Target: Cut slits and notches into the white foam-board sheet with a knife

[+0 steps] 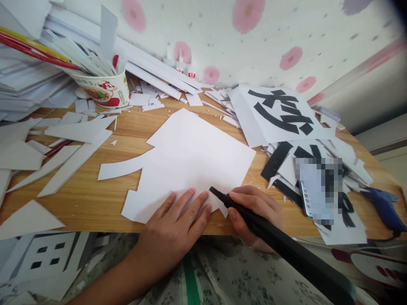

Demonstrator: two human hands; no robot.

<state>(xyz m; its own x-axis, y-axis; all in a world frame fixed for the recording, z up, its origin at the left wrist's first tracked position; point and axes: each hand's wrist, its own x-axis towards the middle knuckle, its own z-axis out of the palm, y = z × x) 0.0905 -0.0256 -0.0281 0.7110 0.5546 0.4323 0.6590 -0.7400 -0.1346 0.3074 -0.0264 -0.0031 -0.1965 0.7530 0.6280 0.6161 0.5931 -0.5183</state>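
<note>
A white foam board cut-out point(187, 144) with an irregular, notched outline lies flat on the wooden table. My left hand point(178, 222) presses on its lower part, palm down, with fingers stretched out and slightly spread. Gripped in my right hand point(256, 212) is a long black hand tool point(280, 245) with a narrow, flat tip; its exact kind is unclear. The tip rests at or just above the board, close to my left index finger. The tool's thick rear end reaches toward the lower right.
White scraps point(76, 131) litter the left side. A paper cup point(108, 91) holds strips and red and yellow rods. Small glue bottles point(180, 65) stand by the wall. At right lie sheets with black characters point(280, 112), a blurred-out phone point(318, 190) and a blue glue gun point(384, 207).
</note>
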